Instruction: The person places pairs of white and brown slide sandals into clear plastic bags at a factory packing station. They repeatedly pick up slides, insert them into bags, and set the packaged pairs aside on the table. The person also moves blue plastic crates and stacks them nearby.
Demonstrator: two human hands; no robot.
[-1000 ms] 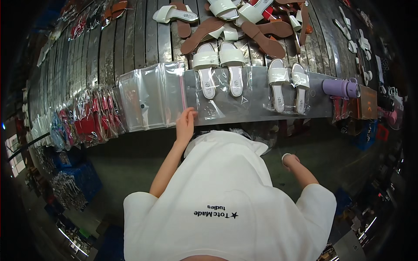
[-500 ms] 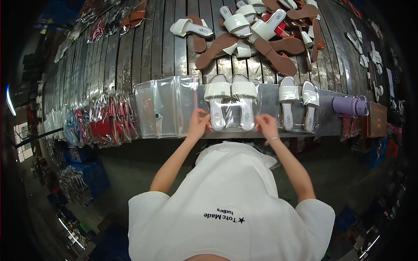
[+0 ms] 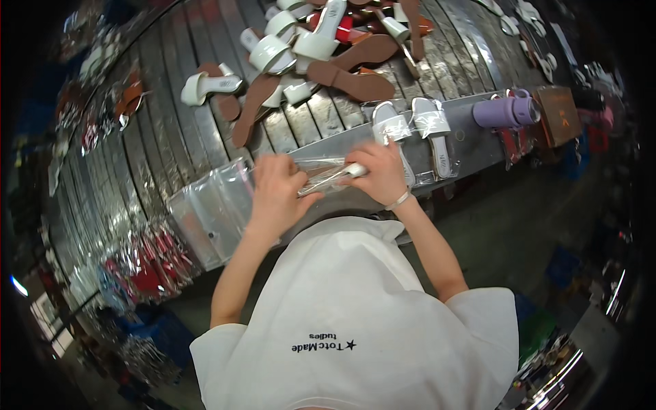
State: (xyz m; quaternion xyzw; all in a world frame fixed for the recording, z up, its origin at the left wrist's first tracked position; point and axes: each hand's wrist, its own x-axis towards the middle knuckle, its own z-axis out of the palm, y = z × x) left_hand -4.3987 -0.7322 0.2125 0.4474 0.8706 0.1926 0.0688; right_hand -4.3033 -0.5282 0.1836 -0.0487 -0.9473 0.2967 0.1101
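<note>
Both my hands hold a clear plastic bag with white slide sandals point(image 3: 331, 179) in it, now tipped edge-on in front of my chest. My left hand point(image 3: 277, 191) is closed on the bag's left end. Around the right end, where a bit of white shows, the fingers of my right hand point(image 3: 379, 171) are closed. Most of the sandals is hidden by the hands and the shiny film. Just beyond my right hand lies another bagged pair of white slide sandals point(image 3: 432, 126). A stack of flat clear bags point(image 3: 213, 212) lies beside my left hand.
Loose white sandals with brown soles point(image 3: 352, 80) are heaped on the slatted table point(image 3: 205, 130). A purple bottle point(image 3: 504, 111) and a brown box point(image 3: 559, 117) stand at the right. Bagged red items point(image 3: 152, 266) crowd the near left edge.
My hands have lifted the bagged pair off the grey strip, turned it edge-on and closed around it. The whole view has tilted, and the table's contents appear shifted left.
</note>
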